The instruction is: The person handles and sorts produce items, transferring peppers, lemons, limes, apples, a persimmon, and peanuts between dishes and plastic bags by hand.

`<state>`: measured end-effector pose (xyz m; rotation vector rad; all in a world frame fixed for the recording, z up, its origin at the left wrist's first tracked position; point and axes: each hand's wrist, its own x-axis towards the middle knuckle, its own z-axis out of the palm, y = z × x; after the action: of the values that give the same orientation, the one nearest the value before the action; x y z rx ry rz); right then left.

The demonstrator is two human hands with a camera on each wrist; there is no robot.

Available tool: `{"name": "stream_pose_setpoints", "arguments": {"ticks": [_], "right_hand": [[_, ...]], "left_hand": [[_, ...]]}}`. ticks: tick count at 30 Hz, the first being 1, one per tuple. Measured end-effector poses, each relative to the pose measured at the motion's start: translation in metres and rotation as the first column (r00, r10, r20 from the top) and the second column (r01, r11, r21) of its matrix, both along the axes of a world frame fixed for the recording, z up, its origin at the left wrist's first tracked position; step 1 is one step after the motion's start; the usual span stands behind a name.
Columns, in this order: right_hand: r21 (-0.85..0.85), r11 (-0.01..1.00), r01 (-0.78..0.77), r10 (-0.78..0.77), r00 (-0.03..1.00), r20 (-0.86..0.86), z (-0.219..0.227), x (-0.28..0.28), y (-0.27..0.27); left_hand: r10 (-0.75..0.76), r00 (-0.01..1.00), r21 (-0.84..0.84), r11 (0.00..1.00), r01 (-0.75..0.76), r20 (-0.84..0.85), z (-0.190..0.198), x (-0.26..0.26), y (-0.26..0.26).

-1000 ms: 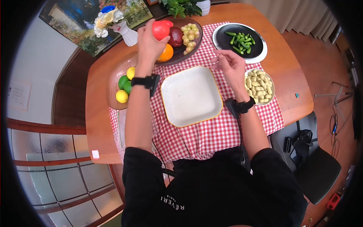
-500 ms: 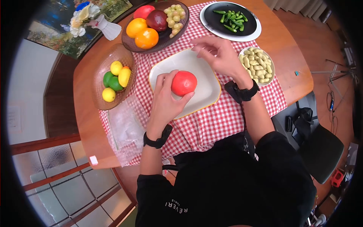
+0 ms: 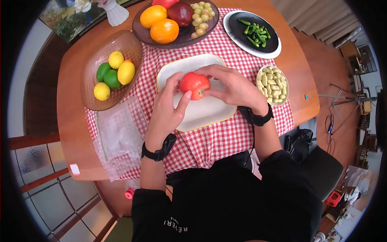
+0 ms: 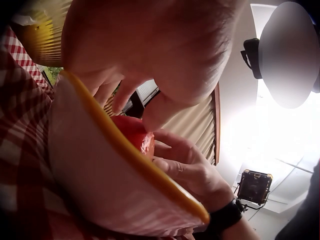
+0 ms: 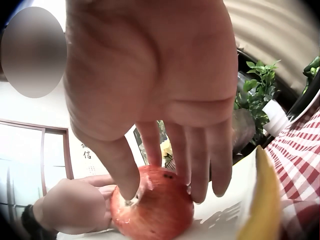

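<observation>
A round red pomegranate [image 3: 195,85], its small pale crown turned to the lower right, is held over the white square dish [image 3: 201,116] with a yellow rim. My left hand [image 3: 166,111] grips it from the left, thumb on the near side and fingers around the far side. From the right, my right hand [image 3: 236,85] holds it between thumb and fingers. In the right wrist view, the right thumb lies by the pale spot on the pomegranate [image 5: 160,207]. The dish's rim hides part of the pomegranate [image 4: 131,131] in the left wrist view.
A fruit bowl [image 3: 141,34] with oranges and grapes stands behind the dish. At left is a bowl [image 3: 89,90] of lemons and limes, with a clear plastic bag [image 3: 119,129] nearer. Green peppers [image 3: 256,32] on a plate and a bowl of peanuts [image 3: 273,84] lie right.
My left hand has brought the pomegranate from the fruit bowl area to above the dish. My right hand has come in from the right and now holds it too.
</observation>
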<state>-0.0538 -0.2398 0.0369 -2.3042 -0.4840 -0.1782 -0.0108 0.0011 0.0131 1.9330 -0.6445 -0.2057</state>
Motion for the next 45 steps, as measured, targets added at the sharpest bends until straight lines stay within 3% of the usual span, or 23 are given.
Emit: {"name": "stream_pose_setpoints", "arguments": {"ticks": [2,3,4,7,12,21,23,24,25,27,28,31,33,38,40,45], "right_hand": [[0.041,0.999,0.032,-0.030,0.998,-0.059,0.003,0.000,-0.002],[0.085,0.993,0.077,-0.068,0.991,-0.112,0.004,0.000,-0.001],[0.108,0.991,0.083,-0.082,0.996,-0.021,0.006,0.001,0.002],[0.061,0.991,0.123,-0.117,0.988,-0.098,0.004,0.001,0.000],[0.049,0.987,0.156,-0.143,0.970,-0.195,-0.001,0.004,-0.004],[0.178,0.973,0.147,-0.097,0.960,-0.262,-0.006,0.003,-0.007],[0.156,0.987,-0.026,0.036,0.997,-0.062,0.000,0.003,-0.007],[0.120,0.991,-0.064,0.073,0.995,-0.073,0.001,0.001,-0.007],[0.121,0.991,-0.064,0.074,0.994,-0.079,-0.001,0.001,-0.008],[0.070,0.988,-0.135,0.133,0.991,0.026,-0.004,0.005,-0.008],[0.071,0.988,-0.135,0.133,0.991,0.029,-0.003,0.005,-0.008],[0.045,0.994,-0.096,0.100,0.988,-0.121,-0.002,0.003,-0.010],[0.080,0.997,0.000,0.020,0.968,-0.250,0.001,0.001,-0.008],[0.068,0.997,0.029,-0.020,0.990,-0.138,-0.008,0.005,-0.007],[0.163,0.986,0.031,-0.021,0.998,-0.060,-0.003,0.005,-0.005],[0.154,0.988,-0.018,0.021,1.000,-0.019,0.002,0.004,-0.009]], "left_hand": [[-0.011,0.999,-0.049,0.999,0.009,-0.049,-0.002,0.002,0.001],[-0.004,0.995,-0.028,1.000,0.007,0.104,-0.004,0.004,0.001],[-0.001,0.967,-0.006,1.000,0.003,0.253,-0.007,0.004,0.002],[-0.095,0.977,-0.035,0.994,0.103,0.189,0.000,-0.001,0.002],[-0.135,0.986,0.029,0.991,0.133,0.095,0.005,-0.007,0.001],[-0.156,0.975,0.063,0.987,0.148,0.160,0.004,-0.008,0.001],[-0.131,0.975,0.066,0.990,0.121,0.178,0.000,-0.006,0.003],[-0.100,0.974,0.064,0.994,0.089,0.204,-0.001,-0.005,0.003],[-0.099,0.975,0.064,0.994,0.088,0.198,0.000,-0.005,0.003],[-0.125,0.991,0.070,0.989,0.129,-0.056,0.005,-0.003,0.003],[-0.125,0.991,0.072,0.989,0.129,-0.054,0.005,-0.002,0.004],[-0.100,0.989,0.091,0.990,0.110,-0.108,0.001,-0.002,0.004],[-0.048,0.991,-0.018,0.999,0.050,0.122,0.000,-0.005,0.001],[-0.099,0.984,0.001,0.995,0.100,0.150,0.003,-0.005,-0.002],[-0.102,0.981,0.001,0.995,0.103,0.163,0.000,-0.003,0.001],[-0.094,0.960,0.079,0.994,0.076,0.264,0.000,-0.003,0.002]]}}
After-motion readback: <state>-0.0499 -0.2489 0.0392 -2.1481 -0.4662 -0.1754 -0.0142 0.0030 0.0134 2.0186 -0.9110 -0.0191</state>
